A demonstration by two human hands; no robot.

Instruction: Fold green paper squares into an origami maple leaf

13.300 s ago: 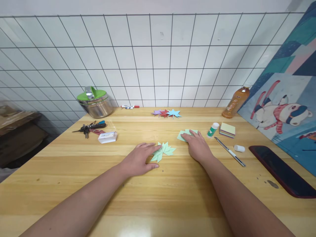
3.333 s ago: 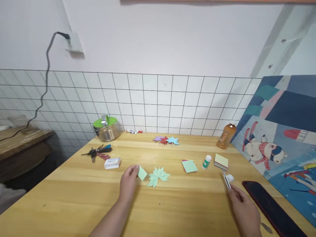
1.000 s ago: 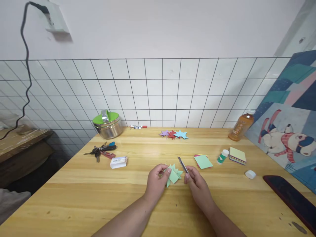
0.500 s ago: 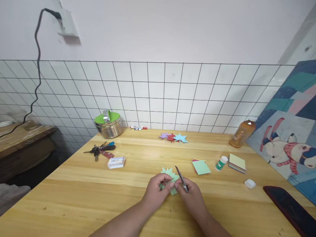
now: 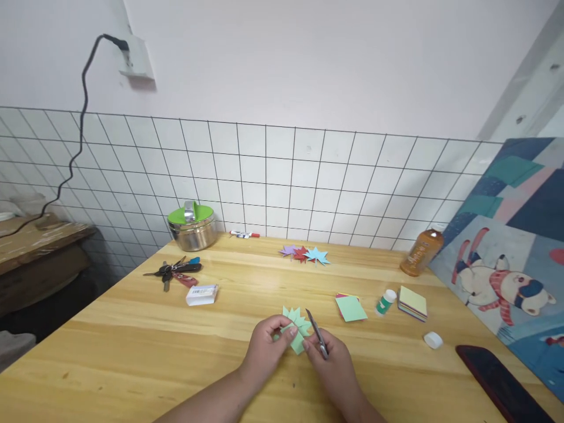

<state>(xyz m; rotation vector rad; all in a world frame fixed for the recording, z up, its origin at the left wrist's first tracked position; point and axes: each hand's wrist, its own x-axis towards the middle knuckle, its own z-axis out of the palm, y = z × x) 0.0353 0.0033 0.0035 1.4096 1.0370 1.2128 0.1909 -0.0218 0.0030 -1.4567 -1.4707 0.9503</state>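
Observation:
My left hand pinches a light green paper leaf with pointed tips between thumb and fingers, just above the table. In my right hand lies a slim grey utility knife, its pointed end slanting up and away from me. The right thumb and fingertips are at the right edge of the green leaf. Beyond the hands, purple, red and blue paper leaves lie in an overlapping row. A green square of paper tops a small stack to the right.
On the right stand a glue stick, its white cap, a sticky-note pad, an amber bottle and a dark phone. Leftward are keys, a small box, a green-lidded pot and a marker.
My right hand has shifted slightly from the leaf's middle toward its right edge, so more of the leaf shows. The view has tilted and turned a little.

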